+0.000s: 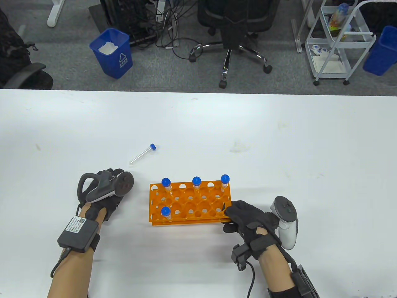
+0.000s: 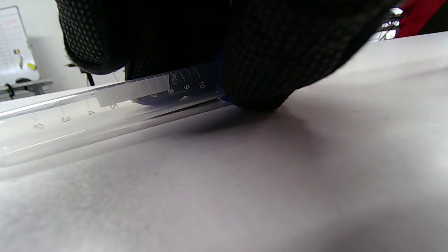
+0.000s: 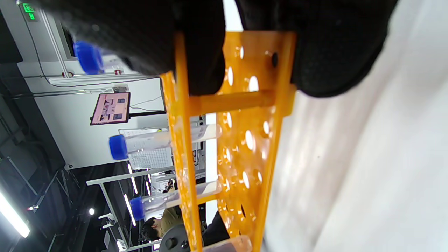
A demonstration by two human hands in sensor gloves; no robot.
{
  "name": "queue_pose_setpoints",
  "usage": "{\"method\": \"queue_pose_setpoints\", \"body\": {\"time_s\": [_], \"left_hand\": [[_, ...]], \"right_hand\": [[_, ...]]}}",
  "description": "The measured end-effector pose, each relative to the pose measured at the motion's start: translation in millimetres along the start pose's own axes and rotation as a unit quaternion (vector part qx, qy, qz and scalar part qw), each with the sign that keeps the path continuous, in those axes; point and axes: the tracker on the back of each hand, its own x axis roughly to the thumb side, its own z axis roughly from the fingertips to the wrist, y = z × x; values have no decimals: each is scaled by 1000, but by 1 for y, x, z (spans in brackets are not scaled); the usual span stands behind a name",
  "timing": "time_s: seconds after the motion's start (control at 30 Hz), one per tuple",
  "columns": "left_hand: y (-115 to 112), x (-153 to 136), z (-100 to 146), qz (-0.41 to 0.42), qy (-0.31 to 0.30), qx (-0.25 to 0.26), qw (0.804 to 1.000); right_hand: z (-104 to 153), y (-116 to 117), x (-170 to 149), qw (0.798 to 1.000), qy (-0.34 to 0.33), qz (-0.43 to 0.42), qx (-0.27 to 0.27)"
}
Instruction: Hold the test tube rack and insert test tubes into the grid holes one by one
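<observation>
An orange test tube rack (image 1: 189, 203) stands on the white table (image 1: 279, 149), with several blue-capped tubes (image 1: 196, 182) upright in its holes. My right hand (image 1: 231, 217) grips the rack's right end; in the right wrist view its fingers (image 3: 199, 52) clamp the rack's end plates (image 3: 245, 140). My left hand (image 1: 107, 174) rests on the table left of the rack. In the left wrist view its fingers (image 2: 273, 63) pinch the cap end of a clear graduated tube (image 2: 105, 105) that lies flat on the table. Another loose tube (image 1: 143, 153) lies farther back.
Beyond the table's far edge are a blue bin (image 1: 112, 52), a black office chair (image 1: 231, 28) and a white cart (image 1: 336, 46). Many rack holes (image 1: 198, 212) stand open between the tubes.
</observation>
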Motion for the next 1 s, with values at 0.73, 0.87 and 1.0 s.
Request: {"method": "queue_pose_setpoints", "body": {"time_s": [0.73, 0.87, 1.0], "left_hand": [[144, -28, 92, 170, 58, 306, 935], [183, -14, 125, 212, 54, 393, 893], [203, 25, 153, 212, 22, 453, 866]], "right_hand": [[-2, 5, -2, 1000, 14, 0, 0], [-2, 5, -3, 1000, 18, 2, -5], [-2, 7, -3, 1000, 21, 5, -6]]}}
